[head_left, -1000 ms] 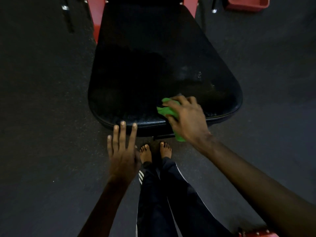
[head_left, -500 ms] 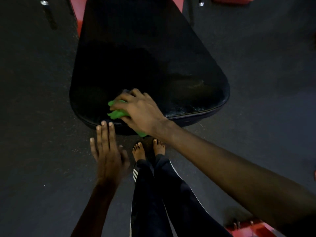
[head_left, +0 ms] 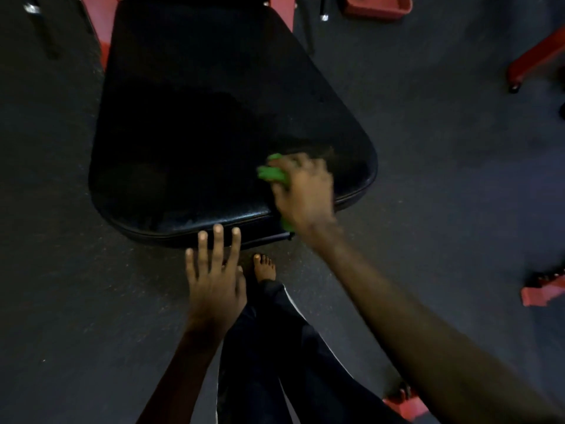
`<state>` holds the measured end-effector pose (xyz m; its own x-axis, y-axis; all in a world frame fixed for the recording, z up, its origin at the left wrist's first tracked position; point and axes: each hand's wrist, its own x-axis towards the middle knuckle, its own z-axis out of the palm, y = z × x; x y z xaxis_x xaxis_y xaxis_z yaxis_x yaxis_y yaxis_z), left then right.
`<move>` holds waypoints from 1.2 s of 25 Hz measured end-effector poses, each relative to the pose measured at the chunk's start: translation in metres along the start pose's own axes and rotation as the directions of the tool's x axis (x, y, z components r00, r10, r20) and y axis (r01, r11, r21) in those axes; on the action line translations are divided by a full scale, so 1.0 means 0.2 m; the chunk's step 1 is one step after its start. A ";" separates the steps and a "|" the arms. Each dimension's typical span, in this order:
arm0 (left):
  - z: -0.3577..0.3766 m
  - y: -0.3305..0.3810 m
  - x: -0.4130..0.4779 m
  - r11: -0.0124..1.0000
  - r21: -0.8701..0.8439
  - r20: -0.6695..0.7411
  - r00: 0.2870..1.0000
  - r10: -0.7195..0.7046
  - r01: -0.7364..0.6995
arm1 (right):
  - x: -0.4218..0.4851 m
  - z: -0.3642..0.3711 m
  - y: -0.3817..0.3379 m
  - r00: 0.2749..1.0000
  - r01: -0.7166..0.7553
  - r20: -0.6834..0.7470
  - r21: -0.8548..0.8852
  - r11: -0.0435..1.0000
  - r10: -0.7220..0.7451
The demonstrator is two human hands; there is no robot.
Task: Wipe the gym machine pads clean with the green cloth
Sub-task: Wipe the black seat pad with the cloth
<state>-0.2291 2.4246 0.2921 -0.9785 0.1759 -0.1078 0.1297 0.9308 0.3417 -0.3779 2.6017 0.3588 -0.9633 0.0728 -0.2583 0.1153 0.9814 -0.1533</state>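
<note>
A wide black seat pad point(head_left: 198, 123) of a red-framed gym machine fills the upper middle of the head view. My right hand point(head_left: 302, 194) grips the bunched green cloth point(head_left: 270, 174) and presses it on the pad's near right part; the hand is blurred. A bit of cloth also hangs below the hand at the pad's front rim. My left hand point(head_left: 214, 276) hovers flat with straight, spread fingers just in front of the pad's front edge, fingertips over its rim; I cannot tell whether they touch.
Red machine frame parts point(head_left: 101, 26) stand behind the pad, with more red frame at the far right point(head_left: 532, 62) and lower right point(head_left: 541, 293). A red tray point(head_left: 379, 7) lies at the top. Dark rubber floor surrounds the pad. My bare feet point(head_left: 264, 267) stand just below its front edge.
My right hand swept the cloth left along the pad's front, then back to the right side. My left hand stayed open at the front edge.
</note>
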 end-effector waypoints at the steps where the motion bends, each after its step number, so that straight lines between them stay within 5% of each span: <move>1: 0.00 0.00 -0.01 1.000 0.004 -0.005 1.000 -0.009 0.009 | -0.05 0.03 -0.13 0.990 0.132 0.043 0.012 0.991 -0.132; 4: -0.01 -0.01 -0.02 1.000 0.000 0.006 1.000 -0.016 0.016 | -0.08 0.01 -0.13 0.930 0.358 0.071 0.032 0.933 -0.360; 11: 0.00 -0.03 -0.01 0.999 -0.040 0.037 0.999 -0.006 0.008 | 0.11 -0.07 0.37 0.995 -0.089 -0.041 -0.052 0.995 0.087; 16: -0.01 0.02 0.01 0.998 -0.024 -0.046 0.998 -0.052 0.051 | 0.10 -0.01 0.09 0.982 0.185 0.032 -0.043 0.982 -0.184; 20: -0.09 0.06 0.06 0.989 -0.105 -0.091 0.989 -0.116 0.106 | 0.06 -0.06 0.24 0.936 0.345 0.082 -0.009 0.938 -0.344; 23: -0.14 0.10 0.15 0.980 -0.137 -0.102 0.982 -0.161 0.146 | 0.12 -0.11 0.62 0.999 0.048 0.000 -0.042 0.998 -0.048; 26: -0.13 0.18 0.19 0.971 -0.162 -0.098 0.976 -0.193 0.176 | 0.14 -0.11 0.75 0.981 -0.180 -0.075 -0.020 0.984 0.178; 28: -0.10 0.23 0.20 0.966 -0.168 -0.070 0.975 -0.212 0.199 | 0.09 -0.08 0.58 0.997 -0.072 -0.034 -0.068 0.995 0.070; 30: -0.06 0.27 0.21 0.968 -0.149 -0.053 0.976 -0.211 0.201 | 0.01 -0.06 0.43 0.980 0.201 0.026 -0.050 0.978 -0.200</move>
<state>-0.2662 2.4786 0.3180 -0.9909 -0.0413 -0.1278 -0.0949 0.8889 0.4481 -0.3722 2.6884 0.3557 -0.9602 -0.1294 -0.2476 -0.0928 0.9837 -0.1543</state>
